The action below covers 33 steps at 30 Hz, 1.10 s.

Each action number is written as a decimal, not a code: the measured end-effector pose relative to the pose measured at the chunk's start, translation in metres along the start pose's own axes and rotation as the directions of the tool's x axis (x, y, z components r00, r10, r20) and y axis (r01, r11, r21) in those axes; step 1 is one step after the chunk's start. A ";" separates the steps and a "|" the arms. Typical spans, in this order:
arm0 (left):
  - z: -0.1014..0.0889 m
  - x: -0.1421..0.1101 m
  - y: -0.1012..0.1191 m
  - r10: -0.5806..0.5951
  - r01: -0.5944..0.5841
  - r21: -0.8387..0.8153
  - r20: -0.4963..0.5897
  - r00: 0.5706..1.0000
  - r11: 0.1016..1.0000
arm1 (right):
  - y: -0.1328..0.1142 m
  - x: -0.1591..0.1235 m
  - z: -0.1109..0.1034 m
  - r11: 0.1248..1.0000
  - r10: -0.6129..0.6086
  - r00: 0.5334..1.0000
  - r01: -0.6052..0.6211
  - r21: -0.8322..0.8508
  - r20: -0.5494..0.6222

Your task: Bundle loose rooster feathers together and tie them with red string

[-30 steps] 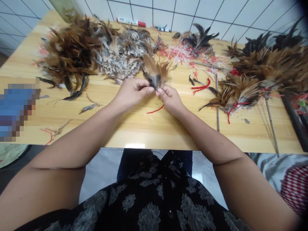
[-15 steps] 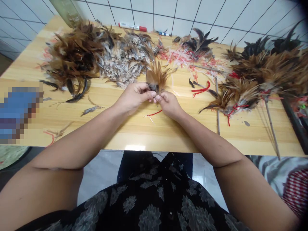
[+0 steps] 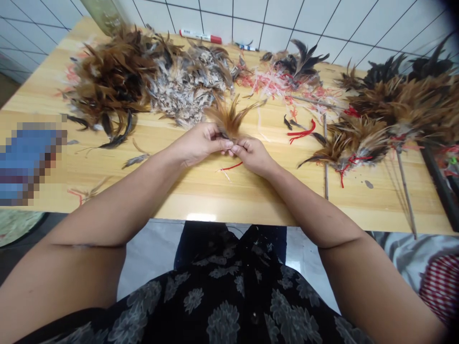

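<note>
Between my two hands, over the middle of the table, is a small bunch of brown feathers (image 3: pixel 231 117), its tips fanned out upward. My left hand (image 3: pixel 206 142) pinches the base of the bunch with thumb and fingers. From the other side my right hand (image 3: pixel 253 153) closes on the same base, its fingertips meeting those of the left. The feathers' lower ends are hidden by the fingers. Just below my hands a short red string (image 3: pixel 231 166) lies on the wood.
A big heap of brown feathers (image 3: pixel 111 79) and a grey fluffy pile (image 3: pixel 182 88) lie behind my left hand. Tangled pink and white strings (image 3: pixel 268 85) are at the back. Feather bundles on sticks (image 3: pixel 405 191) lie at right, with red strings (image 3: pixel 303 133) nearer. A marker (image 3: pixel 201 36) lies by the wall.
The feather bunch has turned and spread wider, its tips leaning more to the left and right. Both hands keep their pinch in nearly the same place.
</note>
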<state>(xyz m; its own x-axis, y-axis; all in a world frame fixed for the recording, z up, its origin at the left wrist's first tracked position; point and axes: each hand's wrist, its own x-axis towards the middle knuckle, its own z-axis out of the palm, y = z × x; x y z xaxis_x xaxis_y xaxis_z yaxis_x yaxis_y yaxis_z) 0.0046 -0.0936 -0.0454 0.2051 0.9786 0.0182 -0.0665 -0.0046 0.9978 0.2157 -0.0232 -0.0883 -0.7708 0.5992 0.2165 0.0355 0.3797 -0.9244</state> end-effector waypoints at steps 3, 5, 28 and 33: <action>0.002 0.001 -0.002 0.005 -0.006 -0.032 -0.039 0.999 0.999 | -0.007 0.000 0.000 0.998 0.006 1.000 -0.005 0.060 -0.004; 0.003 0.002 -0.003 -0.006 0.000 -0.088 -0.071 0.997 0.996 | -0.013 0.000 -0.001 0.993 0.021 1.000 -0.020 0.116 -0.009; 0.005 -0.002 0.007 -0.126 0.105 -0.351 -0.036 0.991 0.931 | -0.014 0.002 0.002 0.973 0.090 0.994 -0.076 0.216 -0.055; 0.004 -0.002 0.004 -0.075 0.050 -0.218 -0.108 0.991 0.975 | -0.021 0.002 -0.001 0.965 0.117 0.991 -0.099 0.243 -0.062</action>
<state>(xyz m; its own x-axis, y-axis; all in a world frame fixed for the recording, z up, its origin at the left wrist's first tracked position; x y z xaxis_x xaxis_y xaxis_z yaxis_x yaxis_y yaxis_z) 0.0075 -0.0960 -0.0412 0.1033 0.9926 -0.0638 -0.2675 0.0895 0.9594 0.2141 -0.0296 -0.0686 -0.7203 0.6821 0.1259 -0.0443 0.1359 -0.9897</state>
